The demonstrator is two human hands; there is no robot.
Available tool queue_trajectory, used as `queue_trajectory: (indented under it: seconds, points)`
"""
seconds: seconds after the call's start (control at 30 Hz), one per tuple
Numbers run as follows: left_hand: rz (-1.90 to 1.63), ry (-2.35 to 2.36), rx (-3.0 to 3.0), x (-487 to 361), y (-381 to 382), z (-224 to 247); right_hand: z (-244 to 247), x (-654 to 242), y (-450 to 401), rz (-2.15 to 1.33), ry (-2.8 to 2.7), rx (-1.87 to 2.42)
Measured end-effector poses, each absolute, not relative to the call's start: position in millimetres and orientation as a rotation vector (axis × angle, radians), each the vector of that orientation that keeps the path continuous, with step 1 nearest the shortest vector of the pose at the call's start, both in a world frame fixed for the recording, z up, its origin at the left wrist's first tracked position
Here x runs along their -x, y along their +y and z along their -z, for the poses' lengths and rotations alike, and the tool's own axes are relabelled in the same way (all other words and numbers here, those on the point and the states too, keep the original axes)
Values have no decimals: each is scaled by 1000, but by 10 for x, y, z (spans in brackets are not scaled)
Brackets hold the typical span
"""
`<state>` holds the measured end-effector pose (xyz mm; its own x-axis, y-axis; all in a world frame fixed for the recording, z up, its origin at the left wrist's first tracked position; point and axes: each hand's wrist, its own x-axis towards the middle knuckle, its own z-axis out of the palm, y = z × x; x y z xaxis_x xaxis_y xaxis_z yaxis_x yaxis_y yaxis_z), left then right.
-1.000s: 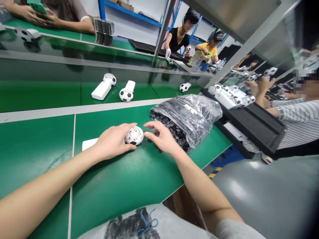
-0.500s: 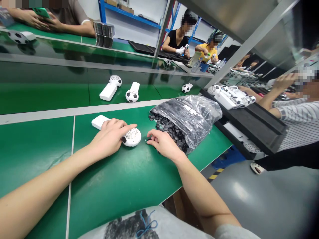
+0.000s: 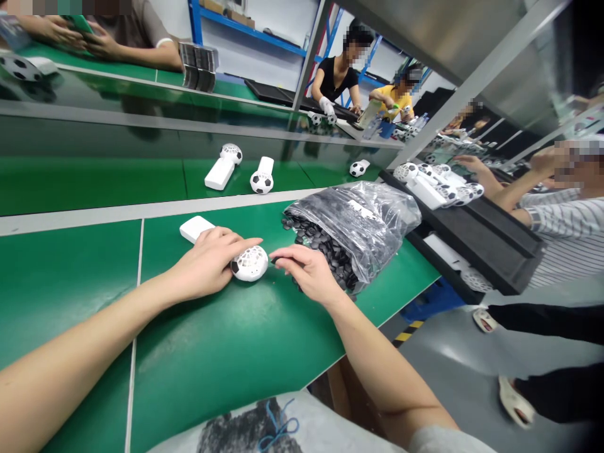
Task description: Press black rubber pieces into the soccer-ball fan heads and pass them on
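My left hand (image 3: 210,259) is closed over a white handheld fan (image 3: 250,263) with a round, football-patterned head, lying on the green tabletop. The fan's white handle sticks out beyond my fingers, and its head shows on the right of my hand. Between the thumb and fingers of my right hand (image 3: 304,270) is a small black piece (image 3: 274,259), held close to the right side of the fan head. Behind my right hand, a clear plastic bag (image 3: 377,220) lies on its side with many similar black pieces (image 3: 325,245) at its mouth.
Two football fans (image 3: 221,168) (image 3: 262,176) and a third (image 3: 359,168) lie on the lower green strip beyond the metal edge. A black tray (image 3: 491,229) with several fans stands at the right. Co-workers sit across and at the right.
My right hand has moved left with the black piece, nearer the fan head. The fans on the strip have shifted right. A co-worker across has lowered a gloved hand.
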<state>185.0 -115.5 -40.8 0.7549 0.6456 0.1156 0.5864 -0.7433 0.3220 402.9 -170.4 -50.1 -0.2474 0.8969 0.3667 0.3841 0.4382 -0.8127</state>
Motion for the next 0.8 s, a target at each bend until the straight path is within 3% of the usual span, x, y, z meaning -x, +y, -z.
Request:
queue_trajectory:
  seconds: [0.43, 0.8]
  points:
    - [-343, 975, -2564, -1873, -1150, 434, 449, -3791, -1737, -70, -2318, 840]
    - [-402, 1054, -2503, -1913, -1188, 384, 620, -3766, -1641, -750, -1941, 1130]
